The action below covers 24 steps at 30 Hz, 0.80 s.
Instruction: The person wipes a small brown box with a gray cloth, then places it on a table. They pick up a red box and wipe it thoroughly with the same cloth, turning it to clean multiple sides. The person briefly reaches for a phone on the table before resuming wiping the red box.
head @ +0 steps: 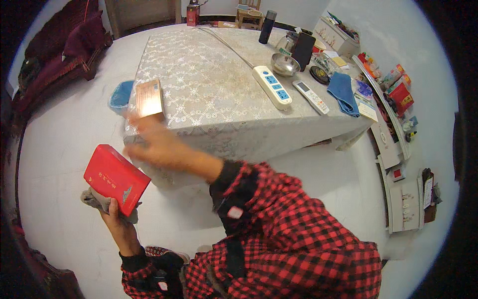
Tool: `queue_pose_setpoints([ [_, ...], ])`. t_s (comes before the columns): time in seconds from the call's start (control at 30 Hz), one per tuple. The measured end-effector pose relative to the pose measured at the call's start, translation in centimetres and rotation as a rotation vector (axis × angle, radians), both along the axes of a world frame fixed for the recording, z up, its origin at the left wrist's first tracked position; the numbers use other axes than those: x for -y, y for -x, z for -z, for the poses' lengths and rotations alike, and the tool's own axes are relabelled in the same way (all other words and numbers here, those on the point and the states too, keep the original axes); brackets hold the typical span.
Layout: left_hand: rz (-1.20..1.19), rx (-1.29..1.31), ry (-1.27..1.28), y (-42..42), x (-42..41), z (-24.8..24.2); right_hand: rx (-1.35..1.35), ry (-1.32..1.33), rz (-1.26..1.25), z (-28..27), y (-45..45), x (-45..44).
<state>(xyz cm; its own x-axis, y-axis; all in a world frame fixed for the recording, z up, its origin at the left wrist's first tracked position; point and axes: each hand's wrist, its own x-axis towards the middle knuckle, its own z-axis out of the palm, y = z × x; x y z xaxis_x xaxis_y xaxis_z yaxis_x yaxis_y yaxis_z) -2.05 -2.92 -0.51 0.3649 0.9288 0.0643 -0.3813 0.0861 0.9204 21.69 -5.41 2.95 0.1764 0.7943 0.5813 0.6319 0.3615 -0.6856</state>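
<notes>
My left hand (118, 224) grips a red box (117, 177) with gold writing and a small mountain picture. A crumpled grey cloth (98, 200) is bunched between that hand and the box, which is held tilted off the table's left front corner. Blurred by motion, my right hand (160, 144) is over the table's front left corner. Its fingers look spread, and nothing shows in them. Just beyond it a shiny gold box (150, 99) lies by the left edge of the table (209, 89), which wears a silver-patterned cloth.
A bin with a blue liner (121, 96) stands left of the table. On the table are a power strip (274, 89) with its cord, a remote control (310, 97), a metal bowl (284, 64), a blue cloth (343, 93) and a dark flask (267, 27). Cluttered shelves (396, 112) line the right wall.
</notes>
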Motion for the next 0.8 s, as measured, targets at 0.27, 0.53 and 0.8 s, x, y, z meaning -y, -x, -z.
queue_pose_setpoints([
  [0.27,-0.134,0.036,0.143,0.8,-1.9,1.6,0.181,-0.177,1.192,-3.3,-35.3,11.0],
  [0.53,-0.160,0.031,0.199,1.1,-4.0,2.5,0.054,0.348,1.682,-3.5,-45.3,18.1],
  [0.8,-0.255,0.009,0.263,0.4,-5.3,3.0,0.085,0.375,1.696,-3.0,-45.7,14.8],
])
